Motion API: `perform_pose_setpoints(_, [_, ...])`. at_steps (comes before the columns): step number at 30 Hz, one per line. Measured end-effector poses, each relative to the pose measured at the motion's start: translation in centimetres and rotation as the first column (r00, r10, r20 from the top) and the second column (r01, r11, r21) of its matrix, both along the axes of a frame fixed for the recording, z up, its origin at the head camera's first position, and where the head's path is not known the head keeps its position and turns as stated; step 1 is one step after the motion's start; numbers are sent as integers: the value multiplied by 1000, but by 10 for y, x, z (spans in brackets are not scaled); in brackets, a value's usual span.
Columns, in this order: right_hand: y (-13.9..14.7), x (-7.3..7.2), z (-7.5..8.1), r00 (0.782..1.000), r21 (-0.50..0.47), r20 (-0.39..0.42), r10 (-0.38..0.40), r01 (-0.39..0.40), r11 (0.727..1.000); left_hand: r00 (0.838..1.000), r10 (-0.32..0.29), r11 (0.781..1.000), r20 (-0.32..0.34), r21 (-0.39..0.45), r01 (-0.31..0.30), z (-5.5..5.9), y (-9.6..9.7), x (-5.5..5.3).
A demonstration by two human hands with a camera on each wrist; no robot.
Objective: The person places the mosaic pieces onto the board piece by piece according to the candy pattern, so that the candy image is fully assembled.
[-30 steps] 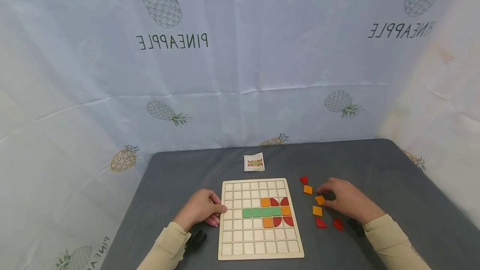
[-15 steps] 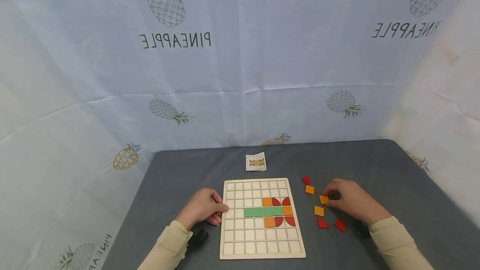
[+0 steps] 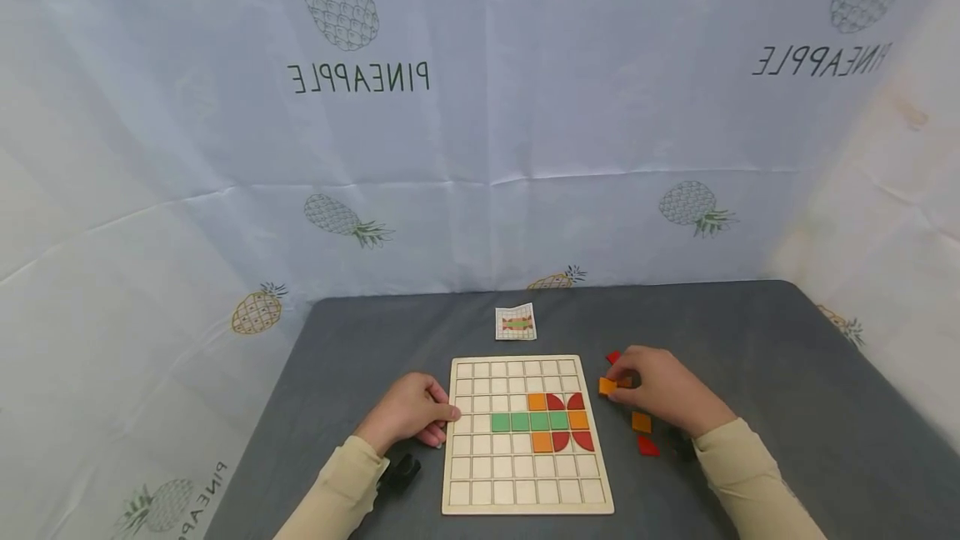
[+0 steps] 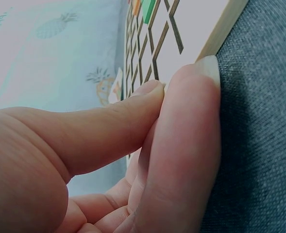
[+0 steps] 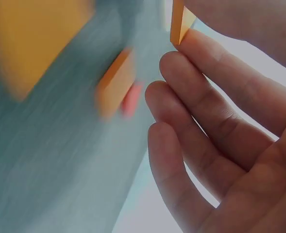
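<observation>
My left hand [image 3: 408, 411] pinches the left edge of a wooden grid board [image 3: 491, 469], thumb on top; the left wrist view shows this close up. Green squares [image 3: 520, 422], orange squares [image 3: 542, 442] and red quarter-round tiles [image 3: 582, 440] sit in the board's right half. Right of the board, my right hand [image 3: 667, 394] pinches an orange square tile [image 3: 607, 387] between thumb and index finger, held above the table. In the right wrist view that orange tile [image 5: 176, 22] stands at the top, with the other fingers loosely bent.
A loose orange square [image 3: 641, 422] and a red tile [image 3: 648, 447] lie below my right hand. Another red tile [image 3: 613, 356] shows above its fingers. A small pattern card [image 3: 516, 323] lies behind the board on the grey table [image 3: 390, 332]. A patterned curtain [image 3: 480, 132] hangs behind.
My right hand has taken up an orange square from the table and carried it left towards the board. A red tile near the right wrist is now hidden. My left hand stays put.
</observation>
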State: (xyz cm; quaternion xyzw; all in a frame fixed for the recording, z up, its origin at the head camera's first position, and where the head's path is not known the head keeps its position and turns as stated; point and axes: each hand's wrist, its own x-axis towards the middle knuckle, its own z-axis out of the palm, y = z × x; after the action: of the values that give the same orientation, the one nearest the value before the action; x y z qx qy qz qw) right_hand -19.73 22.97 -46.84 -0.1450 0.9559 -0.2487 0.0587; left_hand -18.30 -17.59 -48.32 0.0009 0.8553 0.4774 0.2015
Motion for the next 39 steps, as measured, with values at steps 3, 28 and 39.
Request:
perform_pose_setpoints(3, [-24, -3, 2, 999, -5, -17, 30, -31, 1000, 1000, 3, 1000, 2, 2, -3, -1, 0, 0])
perform_pose_setpoints(28, [-109, -4, -2, 967, -4, -88, 241, -242, 970, 999, -23, 1000, -28, 15, 23, -2, 2, -2])
perform_pose_setpoints(39, [-119, -7, -5, 964, 5, -90, 250, -251, 968, 1000, -11, 1000, -25, 8, 12, -1, -3, -2])
